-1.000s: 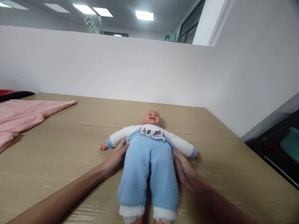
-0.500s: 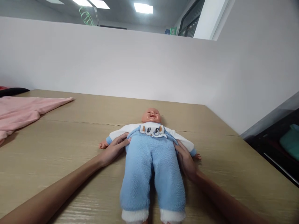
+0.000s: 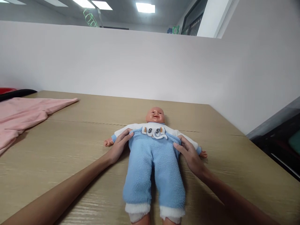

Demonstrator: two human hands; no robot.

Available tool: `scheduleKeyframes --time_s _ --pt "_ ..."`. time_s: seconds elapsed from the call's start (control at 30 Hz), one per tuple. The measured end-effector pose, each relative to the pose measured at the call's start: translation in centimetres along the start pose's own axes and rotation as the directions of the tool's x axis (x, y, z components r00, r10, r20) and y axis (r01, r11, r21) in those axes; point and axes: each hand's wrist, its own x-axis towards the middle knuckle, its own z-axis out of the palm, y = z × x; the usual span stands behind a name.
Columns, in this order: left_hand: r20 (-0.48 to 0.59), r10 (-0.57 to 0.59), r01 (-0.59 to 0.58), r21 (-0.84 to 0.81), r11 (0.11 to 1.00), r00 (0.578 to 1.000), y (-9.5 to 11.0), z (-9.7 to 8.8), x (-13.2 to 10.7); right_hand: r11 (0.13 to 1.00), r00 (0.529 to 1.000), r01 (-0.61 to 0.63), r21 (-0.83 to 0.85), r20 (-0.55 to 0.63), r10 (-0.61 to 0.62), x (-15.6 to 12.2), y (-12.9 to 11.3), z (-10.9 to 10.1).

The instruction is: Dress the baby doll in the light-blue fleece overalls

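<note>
A baby doll [image 3: 155,115] lies face up on the table, its head away from me. It wears a white long-sleeved top [image 3: 125,128] and blue fleece trousers [image 3: 140,165] with white fluffy cuffs and an elephant face at the upper edge. My left hand [image 3: 119,145] pinches the trousers' upper side edge, thumb on top and fingers partly hidden beside the doll's sleeve. On the opposite side, my right hand [image 3: 189,154] grips the matching edge, its thumb over the blue fabric. The doll's bare lower legs show below the cuffs; its feet are out of frame.
Pink cloth [image 3: 25,115] lies on the wooden table [image 3: 70,137] at the left, near a black-rimmed red object [image 3: 8,90]. A white wall [image 3: 105,62] stands behind the table. Beyond the right edge is a dark object [image 3: 276,140] with something green.
Both hands have shifted slightly towards the doll's head, drawing the trousers up. More of the lower legs shows below the cuffs. My right thumb now lies over the fabric edge.
</note>
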Motion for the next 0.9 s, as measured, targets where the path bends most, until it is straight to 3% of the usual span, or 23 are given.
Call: scheduleKeyframes --time_s 0.13,0.23,0.4,0.5,0.67,0.77,0.83,0.9 --pt "-0.007 0.034 -0.033 0.101 0.994 0.999 -0.2 -0.1 0.1 0.962 0.983 -0.177 0.206 0.084 0.163 2.4 -0.8 -0.4" --pt "-0.003 0.055 -0.054 0.148 0.988 0.998 -0.1 -0.3 0.1 0.956 0.961 -0.236 0.173 0.186 0.203 4.4 -0.7 -0.6" --pt "-0.033 0.075 -0.067 0.200 0.978 0.997 -0.1 -0.5 -0.1 0.990 0.976 -0.139 0.035 0.177 0.131 6.4 -2.8 -0.4" --pt "-0.063 0.098 -0.083 0.199 0.976 0.993 -0.1 -0.6 0.0 0.996 0.979 -0.086 -0.026 0.185 0.089 7.5 -3.9 -1.4" --pt "-0.065 0.139 -0.124 0.195 0.973 0.988 -0.4 -0.6 0.2 0.944 0.976 0.033 -0.327 0.216 0.041 9.8 -2.2 -3.0" --pt "-0.094 0.160 -0.140 0.189 0.972 0.983 -0.5 -0.6 0.2 0.834 0.974 0.222 -0.505 0.147 -0.170 10.7 -2.1 -1.1" --pt "-0.110 0.163 -0.142 0.182 0.973 0.980 -0.4 -0.5 0.1 0.732 0.925 0.372 -0.570 0.158 -0.347 11.3 -3.5 1.4" --pt "-0.140 0.170 -0.143 0.186 0.972 0.975 -0.3 -0.4 -0.1 0.702 0.871 0.490 -0.516 0.261 -0.416 12.3 -5.4 4.5"
